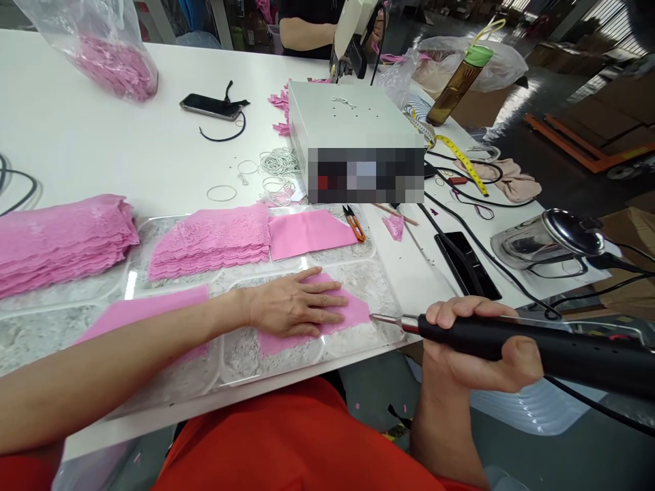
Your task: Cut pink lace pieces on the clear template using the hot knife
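My left hand lies flat, fingers slightly spread, on a small pink fabric piece, part of which it hides. In my right hand is a black corded handpiece with a narrow metal tip, its fingers wrapped round the handle. The tip touches or nearly touches the right corner of the pink piece. My left forearm crosses over another pink fabric piece. Beyond my left hand are a stack of pink lace pieces, a plain pink piece and orange-handled thread snips.
Clear matting covers the front of the white table. A grey box stands behind it. To the right are a phone, cables, a steel-lidded glass pot and a bottle. Another person's arm is at the back.
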### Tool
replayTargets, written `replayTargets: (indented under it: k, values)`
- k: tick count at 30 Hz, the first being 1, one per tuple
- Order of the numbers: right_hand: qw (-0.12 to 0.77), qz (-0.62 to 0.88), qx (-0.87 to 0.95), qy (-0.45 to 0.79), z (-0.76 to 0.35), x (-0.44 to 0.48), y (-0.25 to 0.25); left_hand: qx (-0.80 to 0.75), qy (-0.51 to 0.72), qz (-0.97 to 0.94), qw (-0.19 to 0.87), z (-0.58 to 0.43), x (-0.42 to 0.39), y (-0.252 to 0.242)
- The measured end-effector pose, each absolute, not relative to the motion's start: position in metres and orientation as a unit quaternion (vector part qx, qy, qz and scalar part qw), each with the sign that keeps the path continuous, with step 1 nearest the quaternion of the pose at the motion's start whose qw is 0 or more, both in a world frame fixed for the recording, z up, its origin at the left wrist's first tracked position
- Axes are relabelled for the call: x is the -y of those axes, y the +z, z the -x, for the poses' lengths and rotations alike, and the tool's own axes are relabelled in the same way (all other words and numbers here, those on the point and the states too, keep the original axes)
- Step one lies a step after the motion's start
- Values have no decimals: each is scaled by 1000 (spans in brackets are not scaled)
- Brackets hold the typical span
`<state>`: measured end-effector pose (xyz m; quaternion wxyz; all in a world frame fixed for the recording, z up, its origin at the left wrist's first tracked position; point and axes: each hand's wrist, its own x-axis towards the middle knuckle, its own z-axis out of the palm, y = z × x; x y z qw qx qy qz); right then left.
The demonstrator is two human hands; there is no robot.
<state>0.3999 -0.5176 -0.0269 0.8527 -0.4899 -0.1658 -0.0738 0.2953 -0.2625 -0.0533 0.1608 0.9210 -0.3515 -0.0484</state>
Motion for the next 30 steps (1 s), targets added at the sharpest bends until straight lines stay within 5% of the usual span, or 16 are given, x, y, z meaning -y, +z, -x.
replayTargets:
  k: [30]
  values:
    - [845,503,154,-95,-404,524,-25,362,-27,-914,183,-296,262,-52]
